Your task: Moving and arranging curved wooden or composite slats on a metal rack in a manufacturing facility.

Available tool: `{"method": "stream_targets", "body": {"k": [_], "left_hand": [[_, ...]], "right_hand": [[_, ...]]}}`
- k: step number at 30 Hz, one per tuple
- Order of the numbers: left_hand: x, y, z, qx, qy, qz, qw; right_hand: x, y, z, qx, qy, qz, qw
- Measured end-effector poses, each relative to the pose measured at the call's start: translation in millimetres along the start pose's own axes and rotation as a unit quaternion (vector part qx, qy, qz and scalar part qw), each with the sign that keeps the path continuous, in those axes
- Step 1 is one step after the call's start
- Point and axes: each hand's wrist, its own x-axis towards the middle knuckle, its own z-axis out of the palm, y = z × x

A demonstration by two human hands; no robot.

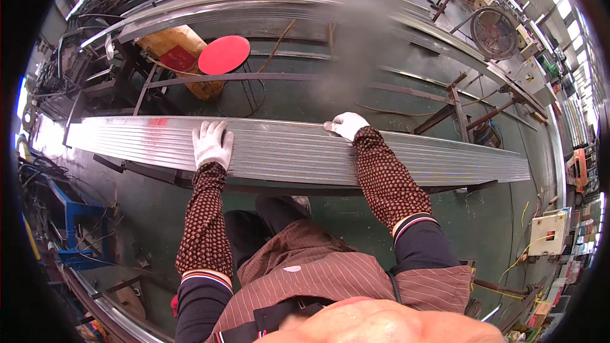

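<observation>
Long silvery metal profiles (286, 152) lie side by side across a dark frame in front of me, forming a ridged sheet with a red mark near the left end. My left hand (213, 144), in a white glove, rests flat on them with its fingers stretched out toward the far edge. Further right, my gloved right hand (348, 125) is closed over the far edge profile, thumb pointing left; its other fingertips are partly hidden behind that edge. Patterned brown sleeve covers reach up both forearms.
Behind the profiles stands a stool with a round red seat (224, 54) beside a yellowish container (175, 51). More long metal profiles (254, 6) lie on a far rack. A large round fan (494, 32) stands far right, a blue metal frame (79, 222) at left. A grey blur covers part of the upper middle.
</observation>
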Motion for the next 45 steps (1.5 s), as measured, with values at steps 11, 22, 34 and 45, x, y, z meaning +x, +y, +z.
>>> {"method": "stream_targets", "body": {"k": [11, 22, 34, 45], "left_hand": [[-3.6, -7.2, 0.1, 0.015, -0.004, -0.009, 1.000], [6.1, -6.0, 14.7, -0.015, -0.026, -0.009, 1.000], [10.8, -24.2, 27.4, 0.053, -0.042, 0.086, 0.994], [22.7, -37.5, 23.5, -0.020, -0.051, 0.081, 0.995]], "right_hand": [[-8.4, -17.8, -7.7, -0.004, -0.048, 0.014, 0.999], [-5.1, 1.6, -7.3, -0.025, 0.007, -0.054, 0.998], [-80.9, 19.4, 22.6, -0.076, 0.235, -0.055, 0.967], [-84.8, 7.9, 14.1, -0.087, 0.177, -0.022, 0.980]]}}
